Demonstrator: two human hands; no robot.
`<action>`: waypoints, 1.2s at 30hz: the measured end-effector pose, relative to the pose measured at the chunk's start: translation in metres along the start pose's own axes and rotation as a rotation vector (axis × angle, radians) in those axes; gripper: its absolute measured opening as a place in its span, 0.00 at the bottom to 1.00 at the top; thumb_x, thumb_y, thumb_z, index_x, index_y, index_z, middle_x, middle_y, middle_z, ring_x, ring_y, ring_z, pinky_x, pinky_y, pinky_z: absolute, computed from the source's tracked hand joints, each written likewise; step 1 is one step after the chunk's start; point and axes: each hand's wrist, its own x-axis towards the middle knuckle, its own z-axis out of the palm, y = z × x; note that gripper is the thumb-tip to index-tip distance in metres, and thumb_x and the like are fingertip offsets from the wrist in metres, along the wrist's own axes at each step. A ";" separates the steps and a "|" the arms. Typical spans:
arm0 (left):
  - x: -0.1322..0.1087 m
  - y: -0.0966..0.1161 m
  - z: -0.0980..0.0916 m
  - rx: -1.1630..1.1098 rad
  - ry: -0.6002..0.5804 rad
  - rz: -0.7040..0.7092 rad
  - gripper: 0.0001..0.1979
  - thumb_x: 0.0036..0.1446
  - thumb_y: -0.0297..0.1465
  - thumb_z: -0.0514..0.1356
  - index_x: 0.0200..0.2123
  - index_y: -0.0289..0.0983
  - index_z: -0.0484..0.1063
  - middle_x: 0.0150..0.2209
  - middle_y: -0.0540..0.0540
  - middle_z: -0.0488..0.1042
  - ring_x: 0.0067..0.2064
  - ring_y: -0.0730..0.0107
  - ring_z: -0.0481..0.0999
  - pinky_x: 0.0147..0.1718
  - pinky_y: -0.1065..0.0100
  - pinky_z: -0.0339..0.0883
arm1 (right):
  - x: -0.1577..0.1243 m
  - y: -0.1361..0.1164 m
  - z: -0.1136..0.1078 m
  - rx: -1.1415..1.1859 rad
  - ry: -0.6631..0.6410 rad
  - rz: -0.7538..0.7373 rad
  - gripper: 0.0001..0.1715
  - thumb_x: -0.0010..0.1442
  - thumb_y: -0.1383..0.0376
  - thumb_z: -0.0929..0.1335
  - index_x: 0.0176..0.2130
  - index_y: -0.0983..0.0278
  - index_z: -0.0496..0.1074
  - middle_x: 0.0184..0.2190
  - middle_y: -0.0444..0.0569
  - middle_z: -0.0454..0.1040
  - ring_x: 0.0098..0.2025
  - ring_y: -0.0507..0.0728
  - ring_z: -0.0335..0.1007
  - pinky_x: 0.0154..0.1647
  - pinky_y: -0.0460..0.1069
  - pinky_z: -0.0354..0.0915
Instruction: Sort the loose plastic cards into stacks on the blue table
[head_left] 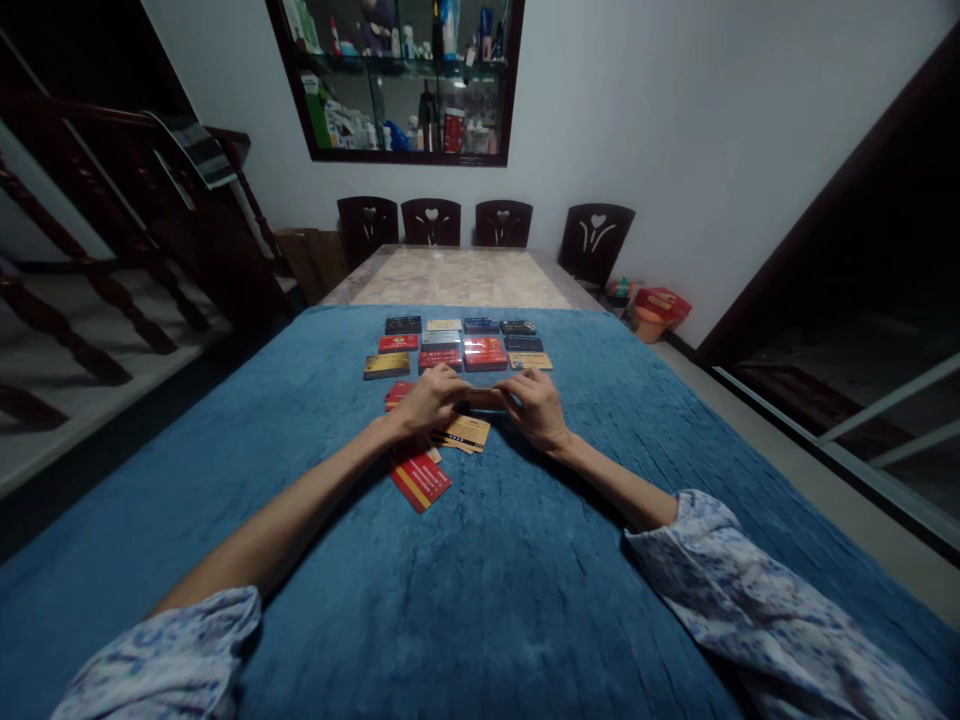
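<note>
Both hands meet over a blue cloth (525, 560) on a long table. My left hand (429, 398) and my right hand (537, 405) pinch the two ends of a dark card (480, 399) held between them. Under my left wrist lies a loose pile of cards: tan ones (466, 433) and a red and yellow one (421, 481). Beyond the hands, several cards lie in neat rows (465, 345), red, dark, tan and grey.
The bare marble tabletop (457, 278) runs past the cloth to several dark chairs (502, 222) at the wall. A glass cabinet (405, 75) hangs above. A wooden stair rail (112, 250) stands left, a red bin (660, 305) on the floor right.
</note>
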 end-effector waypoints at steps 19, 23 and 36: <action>0.007 0.015 0.014 0.121 0.000 -0.183 0.18 0.63 0.25 0.52 0.54 0.37 0.72 0.47 0.40 0.80 0.46 0.55 0.72 0.48 0.55 0.65 | -0.005 -0.008 -0.005 -0.118 -0.159 0.176 0.21 0.62 0.63 0.67 0.55 0.63 0.72 0.47 0.58 0.76 0.48 0.65 0.64 0.43 0.54 0.56; 0.007 0.018 0.012 0.142 -0.033 -0.215 0.20 0.62 0.24 0.53 0.56 0.38 0.71 0.49 0.41 0.80 0.47 0.54 0.73 0.49 0.54 0.64 | -0.005 -0.010 -0.006 -0.127 -0.199 0.209 0.24 0.61 0.61 0.68 0.56 0.62 0.72 0.44 0.56 0.77 0.46 0.65 0.66 0.43 0.54 0.56; 0.011 0.018 0.016 0.102 -0.081 -0.313 0.18 0.58 0.25 0.56 0.50 0.39 0.74 0.46 0.42 0.80 0.48 0.51 0.73 0.50 0.50 0.63 | -0.005 -0.003 0.000 -0.092 -0.234 0.206 0.28 0.60 0.59 0.68 0.58 0.64 0.70 0.47 0.59 0.75 0.50 0.67 0.63 0.44 0.55 0.59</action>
